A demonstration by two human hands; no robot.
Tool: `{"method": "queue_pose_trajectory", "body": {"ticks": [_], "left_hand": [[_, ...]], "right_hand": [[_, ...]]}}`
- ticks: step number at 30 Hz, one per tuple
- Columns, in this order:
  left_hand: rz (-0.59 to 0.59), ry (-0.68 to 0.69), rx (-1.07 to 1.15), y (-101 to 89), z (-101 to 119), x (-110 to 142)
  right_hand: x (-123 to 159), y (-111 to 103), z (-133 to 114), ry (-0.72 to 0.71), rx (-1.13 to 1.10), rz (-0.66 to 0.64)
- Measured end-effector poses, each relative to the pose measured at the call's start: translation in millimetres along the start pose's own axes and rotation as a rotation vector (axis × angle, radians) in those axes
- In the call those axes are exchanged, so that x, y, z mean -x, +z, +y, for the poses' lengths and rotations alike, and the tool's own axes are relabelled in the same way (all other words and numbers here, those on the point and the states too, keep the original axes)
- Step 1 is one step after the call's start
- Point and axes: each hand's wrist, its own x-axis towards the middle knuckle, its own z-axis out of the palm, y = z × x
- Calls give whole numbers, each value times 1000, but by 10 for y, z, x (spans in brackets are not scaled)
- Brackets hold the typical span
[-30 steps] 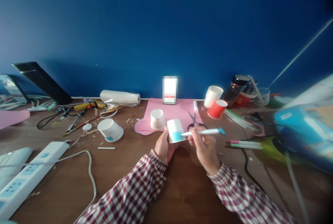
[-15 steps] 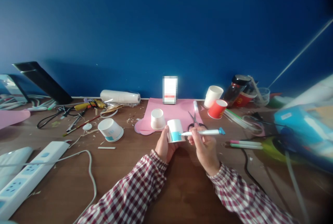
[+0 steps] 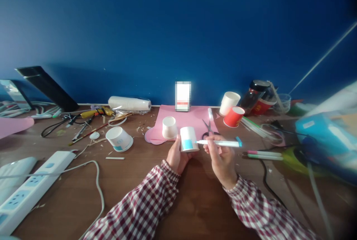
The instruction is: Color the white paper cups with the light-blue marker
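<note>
Cup (image 3: pixel 189 137): gripped by left hand (image 3: pixel 177 156)
Marker (image 3: pixel 227 143): pinched in right hand (image 3: pixel 222 160), at cup's 3 o'clock
Scissors (image 3: pixel 209 133): cup's 2 o'clock

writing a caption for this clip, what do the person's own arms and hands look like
Both arms are in long sleeves with a checked pattern, dark red and white. The fabric is gathered at the cuffs, which sit snugly at the wrists. The left hand and the right hand are bare, with no gloves; no ring or watch can be made out on either.
</note>
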Motion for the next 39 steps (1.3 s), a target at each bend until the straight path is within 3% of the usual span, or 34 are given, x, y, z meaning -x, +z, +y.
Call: {"method": "queue_pose_trajectory", "body": {"ticks": [21, 39], "left_hand": [[-73, 30, -46, -50, -66, -32], [-52, 39, -77, -62, -80, -43]], "right_hand": [[37, 7, 38, -37, -28, -117], [34, 5, 47, -19, -22, -87]]}}
